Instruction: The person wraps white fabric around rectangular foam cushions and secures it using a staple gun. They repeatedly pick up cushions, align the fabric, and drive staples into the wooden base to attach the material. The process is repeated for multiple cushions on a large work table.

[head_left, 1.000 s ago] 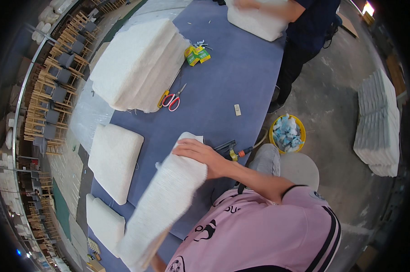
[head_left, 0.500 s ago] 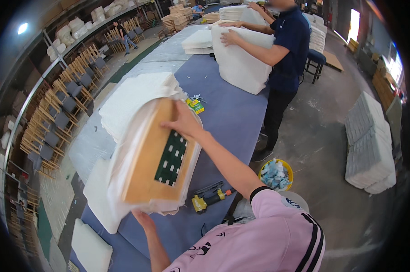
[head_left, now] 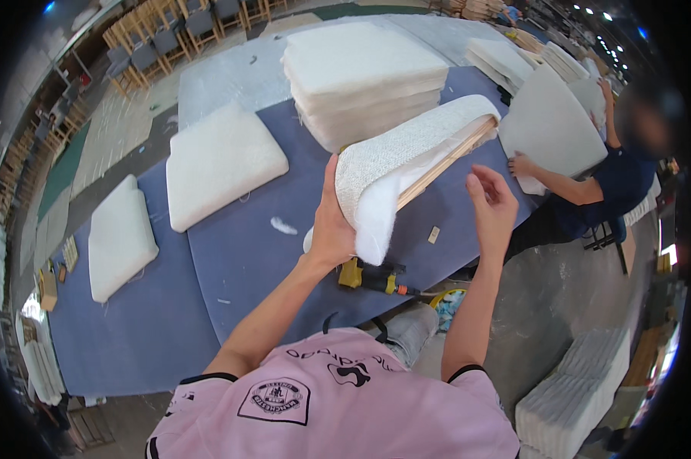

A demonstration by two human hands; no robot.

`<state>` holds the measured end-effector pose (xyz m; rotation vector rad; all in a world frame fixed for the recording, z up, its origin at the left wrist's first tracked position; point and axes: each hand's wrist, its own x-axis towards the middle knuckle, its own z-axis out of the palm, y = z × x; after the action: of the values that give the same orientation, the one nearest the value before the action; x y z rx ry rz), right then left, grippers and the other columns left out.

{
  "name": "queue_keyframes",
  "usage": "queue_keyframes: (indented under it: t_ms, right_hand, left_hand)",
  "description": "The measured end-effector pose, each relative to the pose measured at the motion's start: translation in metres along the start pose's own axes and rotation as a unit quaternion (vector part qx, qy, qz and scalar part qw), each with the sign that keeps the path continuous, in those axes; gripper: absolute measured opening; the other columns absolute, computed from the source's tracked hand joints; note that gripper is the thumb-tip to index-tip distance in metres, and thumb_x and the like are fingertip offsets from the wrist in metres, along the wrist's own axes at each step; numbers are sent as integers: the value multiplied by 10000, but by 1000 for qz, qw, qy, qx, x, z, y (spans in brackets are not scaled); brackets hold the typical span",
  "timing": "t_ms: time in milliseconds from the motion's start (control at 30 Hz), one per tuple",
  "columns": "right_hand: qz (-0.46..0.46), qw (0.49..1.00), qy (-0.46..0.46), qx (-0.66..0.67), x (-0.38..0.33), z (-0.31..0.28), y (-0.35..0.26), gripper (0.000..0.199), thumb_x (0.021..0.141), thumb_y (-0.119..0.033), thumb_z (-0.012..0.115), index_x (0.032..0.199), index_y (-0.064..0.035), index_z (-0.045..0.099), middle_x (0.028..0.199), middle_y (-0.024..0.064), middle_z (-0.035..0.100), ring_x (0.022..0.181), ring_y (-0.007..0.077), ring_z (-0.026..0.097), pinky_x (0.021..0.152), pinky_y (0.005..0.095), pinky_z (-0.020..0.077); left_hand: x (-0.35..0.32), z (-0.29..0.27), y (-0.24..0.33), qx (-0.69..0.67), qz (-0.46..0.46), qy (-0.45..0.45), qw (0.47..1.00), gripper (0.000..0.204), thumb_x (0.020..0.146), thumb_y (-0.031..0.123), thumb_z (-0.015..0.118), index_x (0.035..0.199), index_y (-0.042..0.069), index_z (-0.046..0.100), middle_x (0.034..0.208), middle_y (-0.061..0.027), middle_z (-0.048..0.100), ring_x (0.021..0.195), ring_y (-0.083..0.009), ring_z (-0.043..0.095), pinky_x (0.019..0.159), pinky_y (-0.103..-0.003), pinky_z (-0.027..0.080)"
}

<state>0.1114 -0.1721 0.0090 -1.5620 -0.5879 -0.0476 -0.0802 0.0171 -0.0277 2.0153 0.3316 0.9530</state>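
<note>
A chair seat [head_left: 418,149], a pale wooden board with white padding and textured white fabric wrapped over it, stands tilted above the blue table. My left hand [head_left: 334,223] grips its near left end, fingers behind the padding and partly hidden. At the seat's right side, my right hand [head_left: 492,203] is in the air, apart from it, with loosely bent fingers and nothing in them. Below the seat, a yellow and black staple gun [head_left: 368,275] lies near the table's front edge. A small light block [head_left: 434,235] is on the table between the gun and my right hand.
Behind the seat rises a stack of white pads [head_left: 360,76]. Two more padded pieces [head_left: 223,164] [head_left: 123,237] lie to the left. A white fluff scrap [head_left: 282,226] is on the blue table [head_left: 246,283]. At right a co-worker [head_left: 621,172] handles another white seat.
The seat has turned from showing its wooden underside to nearly edge-on. My right hand has come off it, and my left hand now grips its near left end. My view has swung round.
</note>
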Motion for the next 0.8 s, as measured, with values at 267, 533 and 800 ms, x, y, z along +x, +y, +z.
queue_keyframes:
  t_ms: [267,533,800]
  right_hand:
    - [-152,948,-276,-51,-90,53,-135,133,923,-99,777,997,11,768,832,59,724,633,75,623,570,231,479]
    - [133,963,-199,-120,-103,53,-115,317,922,-246,815,865,62,767,589,68,649,529,60,558,510,260,434]
    - [120,953,-175,-214,-102,53,-115,439,925,-266,815,665,43,643,523,16,572,500,34,475,460,256,349]
  left_hand:
    - [-20,17,-6,-98,5,9,995,1315,683,193,953,1660,28,89,1468,-240,549,1329,-366,585,1157,-439,427]
    - [-43,30,-1,-60,65,20,996,1221,603,42,881,1633,21,225,1539,-287,457,1372,-488,502,1140,-521,423]
    - [-58,36,8,-34,128,21,991,1285,538,17,865,1646,15,214,1633,-313,340,1358,-513,498,1112,-528,433]
